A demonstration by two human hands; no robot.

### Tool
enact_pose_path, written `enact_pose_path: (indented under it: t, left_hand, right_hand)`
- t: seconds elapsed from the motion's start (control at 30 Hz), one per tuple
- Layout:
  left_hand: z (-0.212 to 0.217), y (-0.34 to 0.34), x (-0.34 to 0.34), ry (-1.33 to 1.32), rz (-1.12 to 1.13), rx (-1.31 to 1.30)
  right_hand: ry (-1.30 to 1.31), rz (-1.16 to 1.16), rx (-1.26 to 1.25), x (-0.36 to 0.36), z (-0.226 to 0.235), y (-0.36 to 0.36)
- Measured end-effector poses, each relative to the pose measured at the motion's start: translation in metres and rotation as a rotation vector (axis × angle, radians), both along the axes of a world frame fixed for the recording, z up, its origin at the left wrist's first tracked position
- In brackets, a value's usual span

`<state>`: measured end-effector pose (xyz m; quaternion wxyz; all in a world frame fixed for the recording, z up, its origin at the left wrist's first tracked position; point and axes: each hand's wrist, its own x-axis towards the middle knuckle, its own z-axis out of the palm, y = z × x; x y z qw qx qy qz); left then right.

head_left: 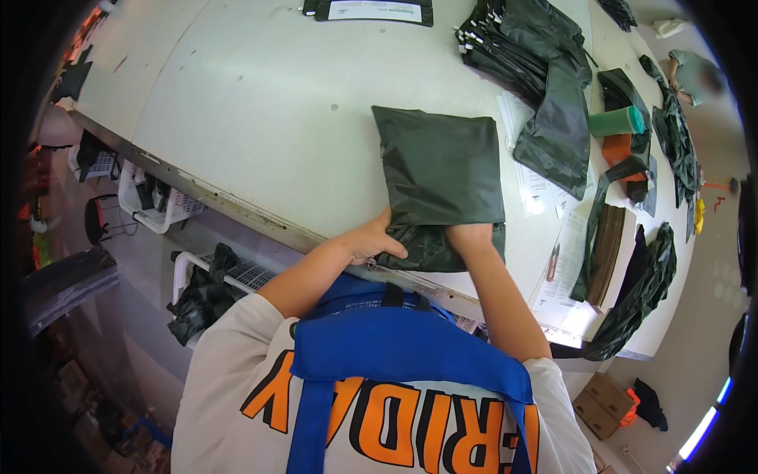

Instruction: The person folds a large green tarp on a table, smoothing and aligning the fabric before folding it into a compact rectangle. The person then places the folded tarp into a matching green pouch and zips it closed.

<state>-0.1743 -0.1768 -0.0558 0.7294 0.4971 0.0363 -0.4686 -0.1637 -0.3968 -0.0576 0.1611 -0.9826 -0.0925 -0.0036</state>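
In the head view, the dark green coated-fabric pouch (442,167) lies folded on the white worktable (253,142), its lower portion right at the table's near edge. The left hand (371,240) is at the pouch's lower left corner, its thumb pressed on top and the other fingers partly hidden, so it looks like a pinch. The right hand (471,235) reaches under the upper flap; its fingers are covered, and whether they are closed on the cloth cannot be told.

To do this well, the left thumb should pin the corner while the right hand smooths the layer beneath the flap outward, because the lower portion is creased. The slick-looking material would probably slip if let go, and so near the table's edge it could slide off; more of it should rest on the top.

Toward the table's right side, loose papers (539,193) and small snips (553,262) lie near the pouch, so spreading it that way calls for care.
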Motion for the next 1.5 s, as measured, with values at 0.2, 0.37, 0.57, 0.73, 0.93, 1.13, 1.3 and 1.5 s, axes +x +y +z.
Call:
enact_pose_path:
  t: [0.2,0.37,0.57,0.73,0.93,1.13,1.3,1.5]
  left_hand:
    - [0.009,0.004,0.003,-0.055,-0.178,0.095]
    - [-0.002,-0.003,-0.023,0.351,0.271,-0.224]
    - [-0.026,-0.011,-0.036,-0.027,0.417,-0.065]
    - [-0.019,0.007,-0.054,-0.351,0.145,0.228]
    - [0.007,0.024,-0.008,0.11,0.082,-0.07]
    - [0.007,0.01,-0.016,-0.055,0.127,0.109]
    - [-0.004,0.011,-0.018,-0.174,0.044,0.258]
    - [-0.005,0.009,-0.007,-0.174,0.175,0.259]
  right_hand:
    - [0.431,0.199,0.191,0.027,-0.019,0.034]
    - [0.214,0.231,0.108,0.04,-0.046,0.06]
    - [0.261,0.216,0.269,0.069,-0.035,0.041]
    - [0.248,0.062,0.402,0.031,-0.037,-0.012]
    - [0.212,-0.073,0.625,-0.01,-0.057,0.012]
    - [0.255,-0.035,0.699,0.03,-0.064,0.036]
    - [0.234,0.019,0.558,0.033,-0.056,0.049]
    - [0.371,0.099,0.364,0.023,-0.03,0.042]
